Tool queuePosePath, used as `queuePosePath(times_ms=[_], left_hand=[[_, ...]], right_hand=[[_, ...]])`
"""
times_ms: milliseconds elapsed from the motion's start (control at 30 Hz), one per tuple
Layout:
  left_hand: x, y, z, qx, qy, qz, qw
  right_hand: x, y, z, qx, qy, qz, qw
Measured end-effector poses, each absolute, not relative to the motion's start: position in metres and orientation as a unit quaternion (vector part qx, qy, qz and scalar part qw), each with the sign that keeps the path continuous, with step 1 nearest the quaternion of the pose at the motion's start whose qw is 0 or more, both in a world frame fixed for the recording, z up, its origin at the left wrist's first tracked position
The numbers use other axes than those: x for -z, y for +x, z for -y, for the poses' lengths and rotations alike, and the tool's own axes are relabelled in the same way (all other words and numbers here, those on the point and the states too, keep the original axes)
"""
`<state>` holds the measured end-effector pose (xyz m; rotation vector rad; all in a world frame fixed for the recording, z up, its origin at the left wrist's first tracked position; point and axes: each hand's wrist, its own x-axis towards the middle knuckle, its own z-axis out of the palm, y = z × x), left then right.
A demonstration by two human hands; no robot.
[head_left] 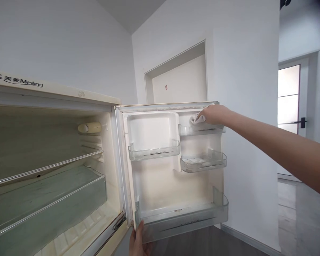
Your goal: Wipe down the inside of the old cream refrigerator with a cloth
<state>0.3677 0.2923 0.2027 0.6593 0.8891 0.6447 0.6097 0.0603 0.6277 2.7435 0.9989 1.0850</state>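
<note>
A small cream fridge stands open, its door [160,177] swung out to the right. My right hand [214,114] reaches to the door's top right corner and is closed on a white cloth [197,119], pressed against the inner panel just above the upper right door bin [201,129]. My left hand [137,241] grips the door's bottom edge near the hinge side, thumb up against the lowest door bin [181,218]. Only part of that hand shows.
The fridge interior [42,170] has a glass shelf and a clear drawer below. The door carries two more clear bins, upper left [153,151] and middle right [204,161]. White wall with a recess behind; a doorway [290,99] at far right.
</note>
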Motion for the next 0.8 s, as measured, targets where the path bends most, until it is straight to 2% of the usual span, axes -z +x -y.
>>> queuePosePath(times_ms=[100,233,633,800], left_hand=[[-0.2,0.368,-0.294,-0.301,0.303,-0.406,0.808],[-0.198,0.368,-0.295,-0.294,0.303,-0.417,0.805],[-0.206,0.363,-0.288,-0.294,0.312,-0.392,0.814],[-0.204,0.365,-0.29,-0.292,0.314,-0.402,0.809]], right_hand=[[-0.627,0.604,-0.061,-0.284,0.909,-0.297,0.07],[-0.63,0.598,-0.064,-0.215,0.93,-0.293,0.051],[-0.626,0.576,-0.066,-0.05,0.921,-0.326,-0.206],[-0.625,0.568,-0.085,-0.037,0.906,-0.349,-0.238]])
